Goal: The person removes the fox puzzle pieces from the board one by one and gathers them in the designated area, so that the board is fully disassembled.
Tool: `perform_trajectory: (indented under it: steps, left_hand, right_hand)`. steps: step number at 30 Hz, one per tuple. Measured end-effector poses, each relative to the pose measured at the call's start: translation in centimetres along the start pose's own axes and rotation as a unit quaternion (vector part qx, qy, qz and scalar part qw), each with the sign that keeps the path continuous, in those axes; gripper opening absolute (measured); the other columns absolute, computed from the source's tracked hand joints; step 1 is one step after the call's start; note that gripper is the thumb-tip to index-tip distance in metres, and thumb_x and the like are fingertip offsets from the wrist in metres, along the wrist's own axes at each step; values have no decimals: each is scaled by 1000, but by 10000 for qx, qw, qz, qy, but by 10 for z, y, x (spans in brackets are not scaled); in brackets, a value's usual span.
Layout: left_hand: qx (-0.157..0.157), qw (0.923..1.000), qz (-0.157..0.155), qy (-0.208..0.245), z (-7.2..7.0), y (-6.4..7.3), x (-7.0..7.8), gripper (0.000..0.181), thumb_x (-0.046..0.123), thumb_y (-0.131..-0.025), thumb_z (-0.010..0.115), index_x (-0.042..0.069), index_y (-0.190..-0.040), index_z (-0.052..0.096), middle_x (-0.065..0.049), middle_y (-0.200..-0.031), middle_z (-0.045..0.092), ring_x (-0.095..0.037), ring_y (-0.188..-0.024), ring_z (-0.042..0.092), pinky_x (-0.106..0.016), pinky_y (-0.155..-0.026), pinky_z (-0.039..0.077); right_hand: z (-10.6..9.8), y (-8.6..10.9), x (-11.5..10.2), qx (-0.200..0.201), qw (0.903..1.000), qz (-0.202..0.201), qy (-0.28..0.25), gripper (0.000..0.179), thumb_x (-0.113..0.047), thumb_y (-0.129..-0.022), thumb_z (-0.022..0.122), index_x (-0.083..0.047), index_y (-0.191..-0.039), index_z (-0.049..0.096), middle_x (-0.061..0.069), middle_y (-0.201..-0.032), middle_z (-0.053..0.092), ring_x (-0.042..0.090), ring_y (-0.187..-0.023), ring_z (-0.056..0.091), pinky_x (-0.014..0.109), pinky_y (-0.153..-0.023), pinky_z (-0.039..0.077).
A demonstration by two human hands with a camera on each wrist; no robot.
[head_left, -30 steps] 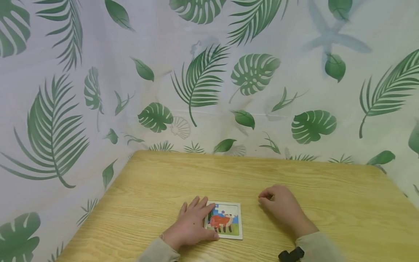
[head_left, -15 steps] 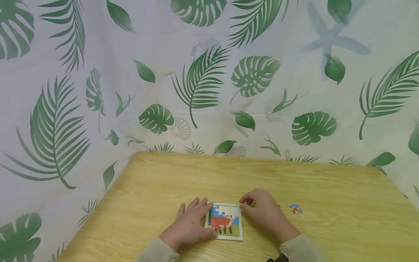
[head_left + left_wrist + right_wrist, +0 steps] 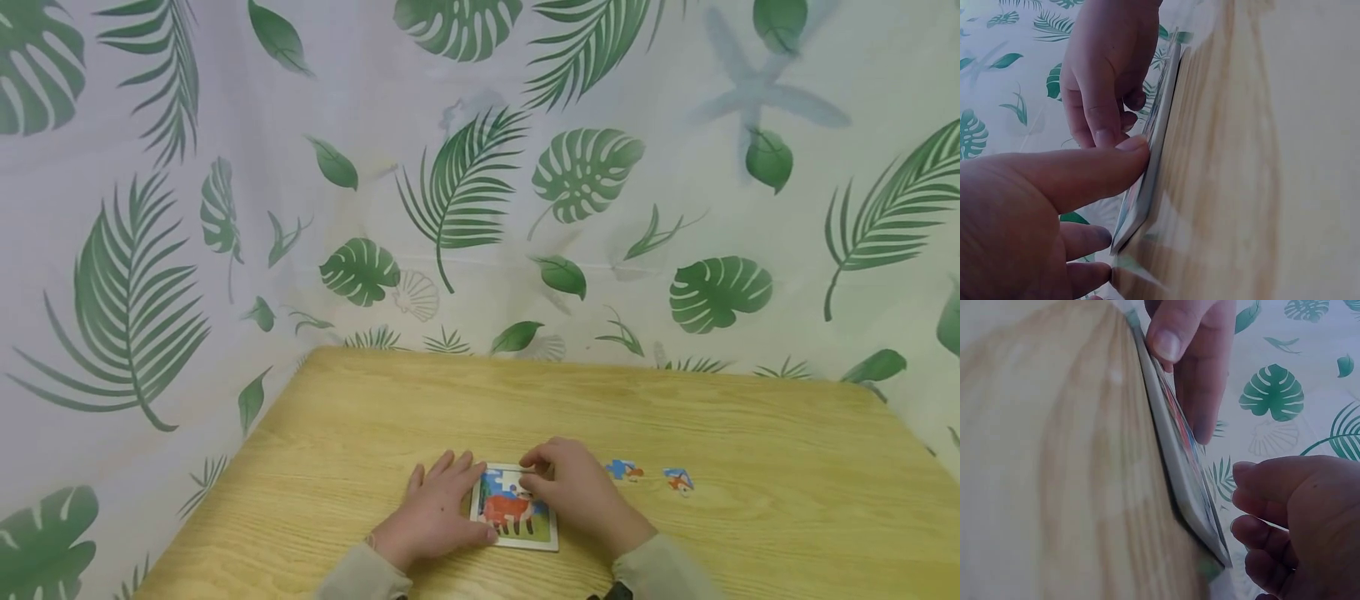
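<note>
A small square jigsaw puzzle with a white border lies on the wooden table, its picture showing a red animal with dark legs. Bare white backing shows near its top. My left hand rests spread across its left side, index finger at the back edge and thumb at the front edge. Over the puzzle's upper right corner is my right hand, fingers bent and thumb near the index fingertip. The right wrist view shows those fingertips close together just off the border; whether a piece sits between them cannot be seen.
Two loose puzzle pieces lie right of the right hand: a blue and orange one and another with blue, orange and white. The table meets a white leaf-print curtain at its back and sides.
My right hand has moved left from beside the puzzle to over its upper right corner, uncovering the two loose pieces. The left hand has stayed on the puzzle.
</note>
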State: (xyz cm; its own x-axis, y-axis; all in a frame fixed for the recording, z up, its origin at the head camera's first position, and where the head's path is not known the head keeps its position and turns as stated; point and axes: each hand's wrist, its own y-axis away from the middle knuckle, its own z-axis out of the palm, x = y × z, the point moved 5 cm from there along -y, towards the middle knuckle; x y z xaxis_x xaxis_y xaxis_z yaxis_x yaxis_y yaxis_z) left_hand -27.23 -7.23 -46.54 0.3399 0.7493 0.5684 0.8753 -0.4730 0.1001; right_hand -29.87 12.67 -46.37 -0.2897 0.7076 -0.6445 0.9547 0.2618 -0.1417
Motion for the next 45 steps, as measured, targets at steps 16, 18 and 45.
perform_trajectory:
  steps: [16, 18, 45]
  left_hand:
    - [-18, 9999, 128, -85, -4, 2, 3, 96, 54, -79, 80, 9, -155, 42, -14, -163, 29, -39, -151, 16, -72, -113, 2]
    - [-18, 9999, 127, -72, -4, 1, 3, 96, 54, -80, 80, 9, -155, 42, -14, -163, 29, -39, -152, 16, -72, -113, 2]
    - [71, 10000, 50, -13, -1, 0, 0, 89, 52, -83, 78, 7, -153, 44, -14, -162, 31, -38, -151, 16, -69, -114, 2]
  right_hand:
    - [24, -8, -29, -401, 9952, -253, 853, 24, -29, -86, 79, -17, -107, 77, -7, -90, 58, 14, -82, 51, 39, -76, 47]
    - [24, -7, -30, -395, 9946, -247, 927, 23, -29, -86, 79, -18, -106, 77, -7, -90, 58, 14, -82, 51, 39, -75, 47]
    - [30, -12, -30, -345, 9973, 181, 620, 21, -25, -85, 82, -19, -101, 70, -7, -93, 57, 15, -87, 53, 48, -85, 47]
